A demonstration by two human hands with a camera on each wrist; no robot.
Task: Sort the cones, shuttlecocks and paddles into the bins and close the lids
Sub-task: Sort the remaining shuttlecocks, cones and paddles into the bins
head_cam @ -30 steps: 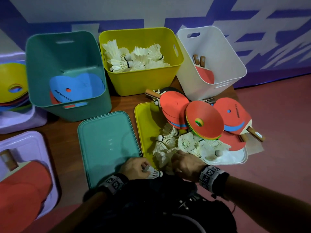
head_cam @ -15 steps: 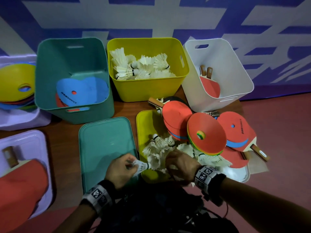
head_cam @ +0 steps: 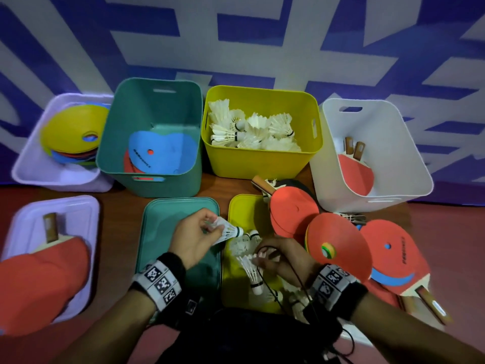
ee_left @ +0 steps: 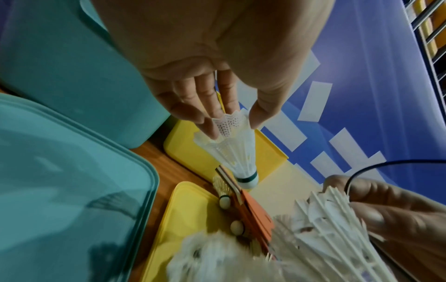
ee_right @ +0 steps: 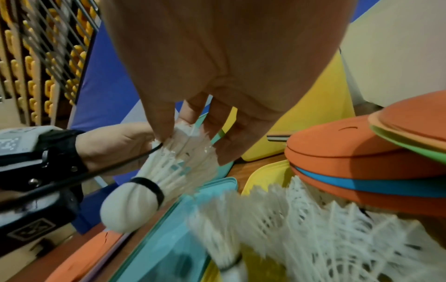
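My left hand (head_cam: 214, 228) pinches the feather skirt of a white shuttlecock (head_cam: 229, 231) over the seam between the teal lid (head_cam: 168, 222) and the yellow lid (head_cam: 242, 210); in the left wrist view the left hand (ee_left: 229, 126) holds that shuttlecock (ee_left: 234, 152) cork down. My right hand (head_cam: 262, 258) pinches another shuttlecock (head_cam: 252, 271) above the loose pile on the yellow lid, and in the right wrist view the right hand (ee_right: 190, 145) grips its feathers (ee_right: 173, 164). Behind stand a teal bin (head_cam: 157, 179) with cones, a yellow bin (head_cam: 257, 164) with shuttlecocks and a white bin (head_cam: 388, 143) with paddles.
Orange cones (head_cam: 338, 248) and red paddles (head_cam: 393, 258) lie heaped to the right of my hands. At the left, a lilac bin (head_cam: 34, 164) holds cones and a lilac lid (head_cam: 23, 219) bears a paddle. A black cable (head_cam: 265, 282) crosses my right hand.
My left hand has risen from the teal lid's near edge and carried its shuttlecock farther from me. My right hand has lifted a shuttlecock out of the pile. The view has tilted up.
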